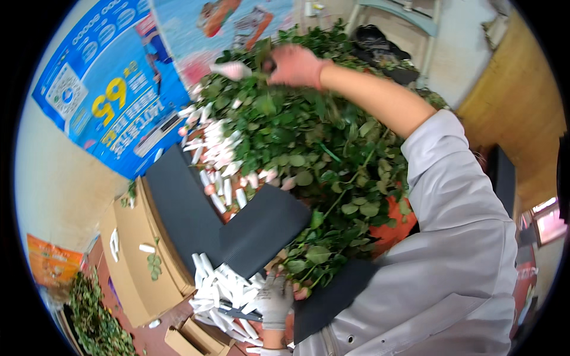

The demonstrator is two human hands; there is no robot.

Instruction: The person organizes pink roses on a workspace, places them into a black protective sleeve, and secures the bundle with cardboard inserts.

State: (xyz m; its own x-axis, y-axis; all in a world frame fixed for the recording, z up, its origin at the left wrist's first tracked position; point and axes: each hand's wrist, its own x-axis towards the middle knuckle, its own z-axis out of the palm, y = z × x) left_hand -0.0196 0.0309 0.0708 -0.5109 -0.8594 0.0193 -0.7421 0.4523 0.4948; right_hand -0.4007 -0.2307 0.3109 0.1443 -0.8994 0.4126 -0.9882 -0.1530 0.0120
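Note:
My right hand [294, 66], in a pink glove, reaches over the far side of a big heap of leafy rose stems [267, 113]. Its fingers are curled, somewhat blurred, around a rose whose bloom [233, 70] sits in a pale sleeve and points left. Low in the view, my left hand [275, 301] wears a greyish-white glove. Its fingers are bent beside a pile of white foam sleeves [222, 291]; what they hold, if anything, is hidden. Close to its right is a pinkish rose bloom [301, 293].
Dark padded panels [264, 228] lie between the sleeves and many sleeved blooms [219, 148]. Flattened cardboard [142, 255] is at left, with cut greenery [98, 314] below it. A blue poster [113, 89] hangs behind. A pale green chair [415, 21] holding a black bag [380, 47] stands at the back.

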